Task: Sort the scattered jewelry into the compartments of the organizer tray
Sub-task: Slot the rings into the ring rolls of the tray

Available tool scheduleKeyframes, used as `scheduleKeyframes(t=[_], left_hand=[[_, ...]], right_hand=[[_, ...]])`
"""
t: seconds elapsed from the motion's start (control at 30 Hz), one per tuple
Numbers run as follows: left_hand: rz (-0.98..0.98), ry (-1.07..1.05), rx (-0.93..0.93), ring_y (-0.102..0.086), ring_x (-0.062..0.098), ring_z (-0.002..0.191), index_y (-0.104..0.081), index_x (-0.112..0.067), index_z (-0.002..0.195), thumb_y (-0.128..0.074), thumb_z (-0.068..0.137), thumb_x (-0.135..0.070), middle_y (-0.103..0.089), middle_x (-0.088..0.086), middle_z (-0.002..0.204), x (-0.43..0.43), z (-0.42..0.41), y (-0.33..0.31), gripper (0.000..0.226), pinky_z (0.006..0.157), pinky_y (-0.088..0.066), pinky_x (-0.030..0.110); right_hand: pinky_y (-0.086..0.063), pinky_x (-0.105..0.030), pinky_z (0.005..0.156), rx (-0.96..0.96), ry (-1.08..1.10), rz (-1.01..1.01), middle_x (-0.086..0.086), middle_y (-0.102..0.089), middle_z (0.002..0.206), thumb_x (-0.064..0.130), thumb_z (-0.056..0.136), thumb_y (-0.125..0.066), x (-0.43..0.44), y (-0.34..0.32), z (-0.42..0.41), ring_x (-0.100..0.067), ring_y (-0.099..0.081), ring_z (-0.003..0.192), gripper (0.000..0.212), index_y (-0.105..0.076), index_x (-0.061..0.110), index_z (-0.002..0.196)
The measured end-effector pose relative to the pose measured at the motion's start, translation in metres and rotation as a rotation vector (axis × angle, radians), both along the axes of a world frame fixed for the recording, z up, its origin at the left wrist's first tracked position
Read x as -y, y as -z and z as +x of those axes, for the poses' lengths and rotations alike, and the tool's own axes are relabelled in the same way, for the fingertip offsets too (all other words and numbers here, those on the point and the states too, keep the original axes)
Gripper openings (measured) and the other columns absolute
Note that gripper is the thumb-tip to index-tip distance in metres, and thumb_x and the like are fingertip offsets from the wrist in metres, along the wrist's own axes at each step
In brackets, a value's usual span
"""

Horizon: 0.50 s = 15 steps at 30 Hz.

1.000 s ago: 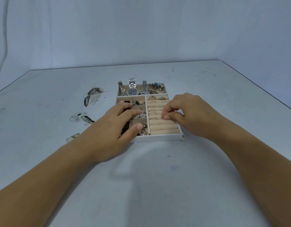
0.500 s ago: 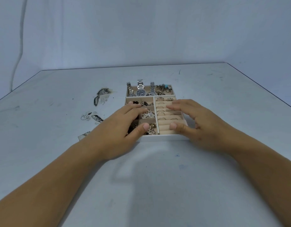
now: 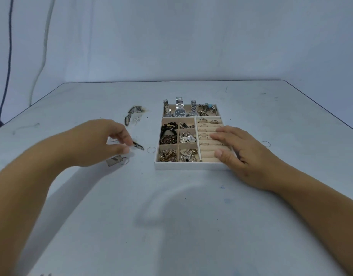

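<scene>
In tray (image 3: 191, 166), ring rolls (image 3: 207, 154) at right are covered by flat, spread right hand (image 3: 245, 156). Left of tray, dark earring (image 3: 139, 146) is touched by left hand's (image 3: 104, 142) curled fingertips; pinch can't be told, pic blurred.

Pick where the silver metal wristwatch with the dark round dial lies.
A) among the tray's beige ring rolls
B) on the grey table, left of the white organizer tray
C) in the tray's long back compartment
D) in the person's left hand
C: the silver metal wristwatch with the dark round dial lies in the long back compartment of the white organizer tray, behind the smaller compartments.
</scene>
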<state>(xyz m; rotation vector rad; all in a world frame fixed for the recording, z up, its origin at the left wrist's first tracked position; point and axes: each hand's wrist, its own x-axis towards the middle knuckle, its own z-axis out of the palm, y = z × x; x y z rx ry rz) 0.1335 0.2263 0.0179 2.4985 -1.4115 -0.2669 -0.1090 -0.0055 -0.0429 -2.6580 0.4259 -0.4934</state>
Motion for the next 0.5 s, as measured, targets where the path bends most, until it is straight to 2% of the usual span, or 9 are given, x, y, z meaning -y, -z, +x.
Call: scheduleKeyframes(t=[0.1,0.17,0.37,0.5], left_hand=[[0.087,-0.044,-0.022,-0.052,-0.001,0.091,-0.062,-0.035,0.083,-0.073,0.074,-0.045,-0.059,-0.016,0.091,-0.008,0.002,0.008,0.017,0.073,-0.039,0.017],[0.094,-0.053,-0.028,-0.051,0.000,0.089,-0.063,-0.035,0.082,-0.074,0.071,-0.049,-0.058,-0.015,0.090,-0.009,0.003,0.012,0.021,0.071,-0.038,0.016],[0.178,-0.074,-0.072,-0.056,0.011,0.091,-0.065,-0.034,0.082,-0.075,0.073,-0.043,-0.060,-0.013,0.091,0.000,-0.002,0.005,0.016,0.082,-0.044,0.028],[0.270,-0.069,-0.053,-0.060,0.012,0.089,-0.063,-0.030,0.081,-0.074,0.076,-0.041,-0.067,-0.011,0.086,0.008,-0.006,-0.002,0.016,0.084,-0.047,0.030]], right_hand=[[-0.014,-0.005,0.101,0.010,-0.009,-0.009,0.014,-0.038,0.140,0.054,0.087,-0.037,0.000,0.000,0.001,0.005,-0.024,0.131,0.055,-0.046,0.029,0.136],[-0.016,-0.009,0.103,0.012,-0.007,-0.010,0.015,-0.037,0.139,0.054,0.087,-0.037,0.000,0.000,0.001,0.005,-0.024,0.132,0.056,-0.046,0.029,0.136],[-0.019,-0.016,0.106,0.016,-0.008,-0.023,0.020,-0.035,0.136,0.065,0.082,-0.028,0.001,0.001,0.000,0.003,-0.024,0.134,0.066,-0.045,0.030,0.136],[-0.016,-0.007,0.101,0.029,-0.008,-0.036,0.020,-0.036,0.135,0.064,0.083,-0.029,-0.001,0.000,0.000,0.006,-0.024,0.130,0.065,-0.045,0.030,0.136]])
